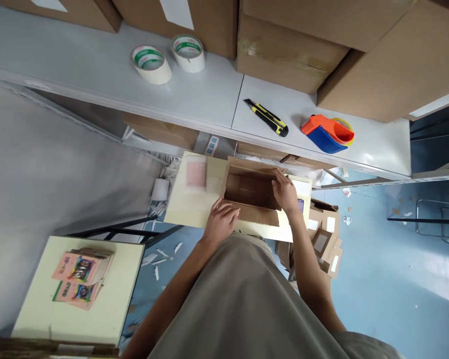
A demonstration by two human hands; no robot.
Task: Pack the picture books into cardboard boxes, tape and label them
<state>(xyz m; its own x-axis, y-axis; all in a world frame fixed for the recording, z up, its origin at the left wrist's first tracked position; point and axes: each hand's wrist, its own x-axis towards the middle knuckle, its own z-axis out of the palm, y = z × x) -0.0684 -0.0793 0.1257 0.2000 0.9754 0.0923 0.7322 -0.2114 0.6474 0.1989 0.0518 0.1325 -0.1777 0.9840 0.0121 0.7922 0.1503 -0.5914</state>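
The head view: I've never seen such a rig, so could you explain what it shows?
There is no machine, only a person's two bare hands. The single picture comes from a camera worn on their head, looking forward and down. The left hand touches the near left corner of an open cardboard box; the right hand touches its right end. How firmly they hold it cannot be told. The box sits on a cream table beside a pink item. On the grey shelf beyond lie two tape rolls, a cutter and a tape dispenser.
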